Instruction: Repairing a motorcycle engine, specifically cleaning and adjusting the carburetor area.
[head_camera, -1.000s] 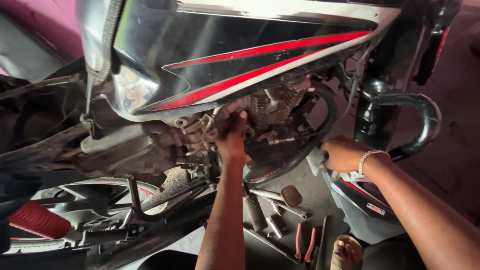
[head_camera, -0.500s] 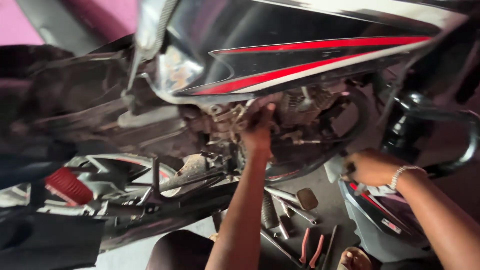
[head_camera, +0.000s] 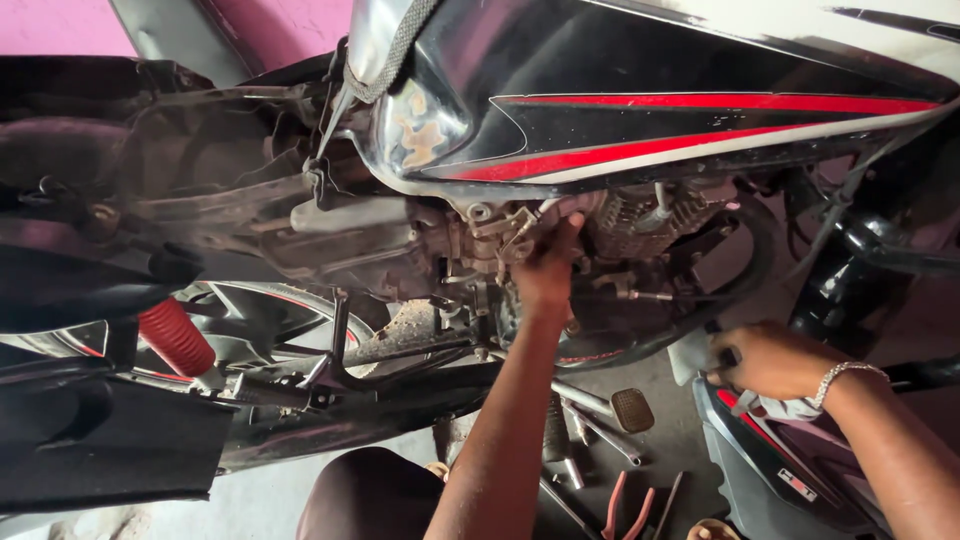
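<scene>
**Hands at the engine, under the tank**

Left hand (head_camera: 548, 268) reaching up into the engine (head_camera: 610, 240) of the motorcycle, just below the lower edge of the black fuel tank (head_camera: 640, 100) with its red and white stripes. Fingers (head_camera: 570, 228) curled in against a small metal part near the carburettor (head_camera: 480, 235); whether gripping or only touching, cannot tell. Right hand (head_camera: 770, 360), bracelet at the wrist, closed around a pale rag and a small dark piece, resting on the black side panel (head_camera: 790, 470) at the right.

Engine parts probably rigid, heavy, greasy, so likely slippery; safest hold on solid cast edges, not on hoses or cables. Grey, grimy metal, finned cylinder, thin wires crossing.

Below: red shock spring (head_camera: 175, 338), footpeg (head_camera: 632, 408), pliers (head_camera: 625, 505) on the floor.
</scene>
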